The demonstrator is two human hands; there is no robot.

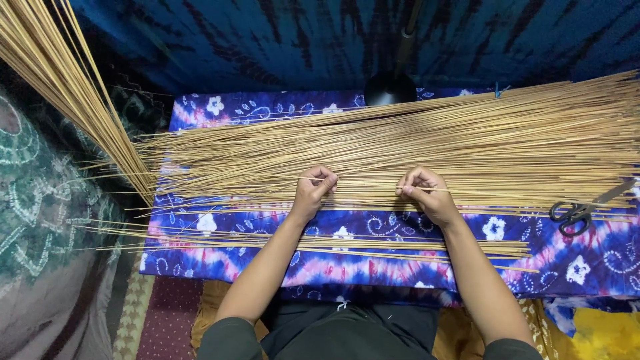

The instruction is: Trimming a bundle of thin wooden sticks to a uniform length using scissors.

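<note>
Sorting step: my left hand and right hand, both closed to a pinch, hold one thin stick at the big stick pile's near edge; next, I judge, drawing it clear.

Low table draped in blue-and-purple floral tie-dye cloth: large pile of thin tan sticks across rear; smaller row of thin tan sticks along front; black-handled scissors at right; round black lamp base behind pile.
</note>
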